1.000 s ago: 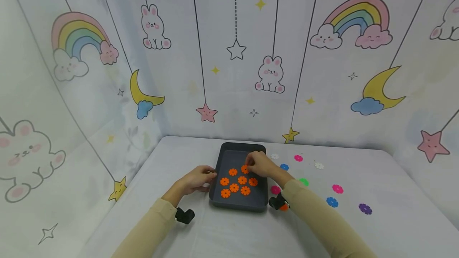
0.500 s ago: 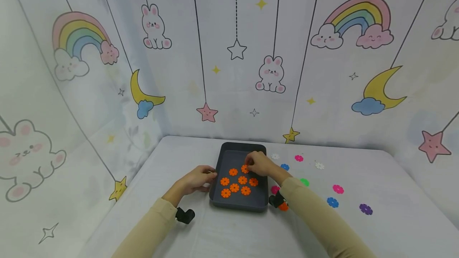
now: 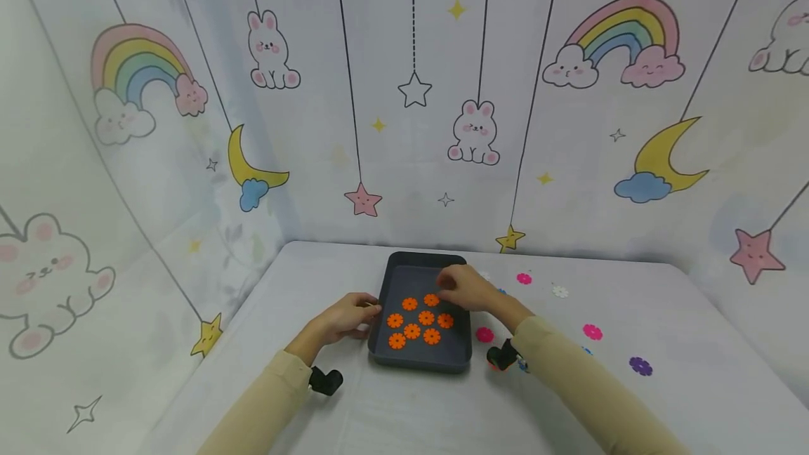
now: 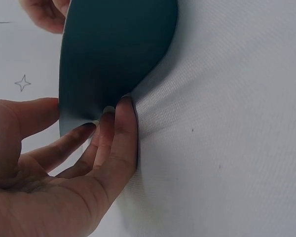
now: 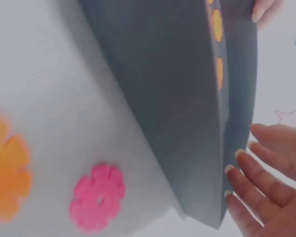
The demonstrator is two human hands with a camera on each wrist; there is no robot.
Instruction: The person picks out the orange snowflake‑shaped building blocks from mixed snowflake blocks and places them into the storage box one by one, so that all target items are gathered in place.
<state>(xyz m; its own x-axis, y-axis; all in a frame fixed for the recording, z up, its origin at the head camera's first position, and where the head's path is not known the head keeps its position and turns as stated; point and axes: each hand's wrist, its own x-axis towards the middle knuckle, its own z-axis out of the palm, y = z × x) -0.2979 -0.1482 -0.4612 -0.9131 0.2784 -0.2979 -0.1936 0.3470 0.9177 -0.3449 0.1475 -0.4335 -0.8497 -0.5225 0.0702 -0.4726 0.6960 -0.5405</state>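
Observation:
A dark grey rectangular tray [image 3: 417, 364] lies on the white table, with several orange notched, flower-shaped discs [image 3: 426, 317] flat on its floor. At the tray's left side, my left hand [image 3: 344, 314] holds the edge: in the left wrist view its thumb is at the rim and its fingertips press the outer wall [image 4: 118, 44] and lower edge. My right hand [image 3: 466, 288] is over the tray's right side, just right of the farthest orange disc [image 3: 431, 300]. Its fingers are loosely bent and spread in the right wrist view, with nothing between them.
Right of the tray lie loose discs: pink [image 3: 484, 334], another pink [image 3: 592, 332], white [image 3: 560, 291] and purple [image 3: 641, 366]. An orange disc [image 5: 5, 170] sits near the tray's near right corner. A patterned curtain [image 3: 404, 160] hangs behind the table.
My right hand has let go of the farthest orange disc, which now lies in the tray, and has shifted slightly right. My left hand has stayed at the tray's edge.

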